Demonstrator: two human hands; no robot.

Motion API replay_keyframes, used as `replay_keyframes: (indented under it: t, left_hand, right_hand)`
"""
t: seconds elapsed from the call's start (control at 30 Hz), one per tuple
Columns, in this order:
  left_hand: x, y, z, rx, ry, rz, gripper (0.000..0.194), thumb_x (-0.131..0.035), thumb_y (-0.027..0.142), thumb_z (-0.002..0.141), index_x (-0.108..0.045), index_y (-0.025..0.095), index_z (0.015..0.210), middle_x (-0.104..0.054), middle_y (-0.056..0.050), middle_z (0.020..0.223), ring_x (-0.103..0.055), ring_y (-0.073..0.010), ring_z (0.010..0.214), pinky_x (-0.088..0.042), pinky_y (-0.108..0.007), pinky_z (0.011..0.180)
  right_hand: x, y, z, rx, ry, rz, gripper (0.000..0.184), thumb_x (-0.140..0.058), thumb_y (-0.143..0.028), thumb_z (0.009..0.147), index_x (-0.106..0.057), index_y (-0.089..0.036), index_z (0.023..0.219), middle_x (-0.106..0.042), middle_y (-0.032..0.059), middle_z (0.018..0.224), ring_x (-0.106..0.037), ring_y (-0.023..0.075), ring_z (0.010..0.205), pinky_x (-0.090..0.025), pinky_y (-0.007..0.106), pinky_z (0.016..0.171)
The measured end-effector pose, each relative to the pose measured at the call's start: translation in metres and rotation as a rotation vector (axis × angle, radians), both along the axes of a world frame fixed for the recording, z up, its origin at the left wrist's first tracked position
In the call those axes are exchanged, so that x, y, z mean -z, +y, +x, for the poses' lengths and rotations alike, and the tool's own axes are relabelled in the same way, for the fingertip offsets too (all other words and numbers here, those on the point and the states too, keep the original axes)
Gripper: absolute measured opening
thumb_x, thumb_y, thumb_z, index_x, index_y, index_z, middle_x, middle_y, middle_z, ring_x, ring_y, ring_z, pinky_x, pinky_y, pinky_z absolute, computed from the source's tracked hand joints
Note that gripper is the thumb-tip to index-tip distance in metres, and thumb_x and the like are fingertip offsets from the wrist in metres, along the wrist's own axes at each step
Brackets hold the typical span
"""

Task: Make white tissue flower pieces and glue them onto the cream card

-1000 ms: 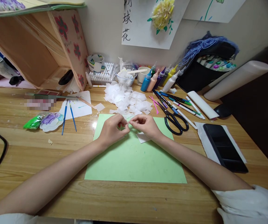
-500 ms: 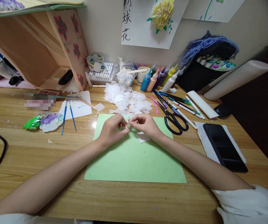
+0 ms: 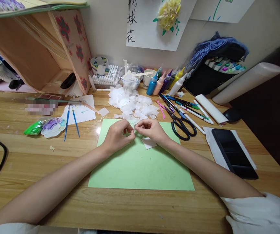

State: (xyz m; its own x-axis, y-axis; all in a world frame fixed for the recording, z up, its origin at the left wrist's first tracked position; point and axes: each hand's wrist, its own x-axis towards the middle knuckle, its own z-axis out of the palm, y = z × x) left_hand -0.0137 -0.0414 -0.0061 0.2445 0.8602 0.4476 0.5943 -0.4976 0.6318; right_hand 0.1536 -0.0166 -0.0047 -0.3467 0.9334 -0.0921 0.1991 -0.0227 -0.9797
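Over the far part of a green sheet of paper [image 3: 140, 172], my left hand [image 3: 120, 135] and my right hand [image 3: 152, 131] meet at the fingertips. Both are closed in a pinch on one small piece of thin white paper, mostly hidden by the fingers. Below my right hand lies a white paper square [image 3: 149, 143], partly covered by it. Just beyond the sheet spreads a heap of white tissue paper pieces [image 3: 127, 102]. To the right of my right hand rest black-handled scissors [image 3: 182, 125], with a pink plastic tool [image 3: 161, 109] beside them.
Squeeze bottles [image 3: 152, 85] and a paper cup [image 3: 149, 78] stand behind the heap. Several markers [image 3: 188, 110] lie at right, near a black tray [image 3: 234, 152]. Two paintbrushes [image 3: 75, 122] and a flower-shaped palette [image 3: 53, 127] are at left. A decorated box [image 3: 75, 48] stands back left.
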Motion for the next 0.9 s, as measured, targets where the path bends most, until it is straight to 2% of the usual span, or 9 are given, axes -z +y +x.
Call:
replay_keyframes:
  t: [0.37,0.5,0.9]
  left_hand:
    - [-0.0029,0.0002,-0.0003,0.008,-0.008,-0.008,0.012,-0.057,0.014,0.071,-0.048,0.019,0.065,-0.05,0.003,0.061,-0.044,-0.0097,0.057,-0.035,-0.022,0.054]
    - [-0.0022,0.0007,-0.0003,0.01,0.004,-0.006,0.011,-0.057,0.015,0.071,-0.048,0.018,0.066,-0.05,0.003,0.061,-0.044,-0.0097,0.057,-0.035,-0.022,0.054]
    - [-0.0035,-0.0004,-0.0002,-0.003,-0.01,-0.003,0.012,-0.058,0.013,0.07,-0.049,0.018,0.064,-0.05,0.004,0.059,-0.043,-0.0089,0.056,-0.035,-0.022,0.054]
  right_hand:
    - [-0.0003,0.0007,-0.0005,-0.017,0.028,-0.024,0.02,-0.067,-0.032,0.063,-0.059,-0.013,0.066,-0.058,0.0011,0.064,-0.047,0.0094,0.056,-0.036,0.023,0.053]
    - [0.0011,0.001,0.0017,-0.045,0.036,-0.023,0.022,-0.067,-0.034,0.066,-0.062,-0.013,0.071,-0.058,0.0008,0.064,-0.048,0.01,0.057,-0.037,0.023,0.054]
    - [-0.0019,0.0006,-0.0003,-0.037,0.039,-0.042,0.016,-0.065,-0.027,0.065,-0.062,-0.012,0.069,-0.056,-0.0002,0.063,-0.047,0.0087,0.057,-0.036,0.022,0.054]
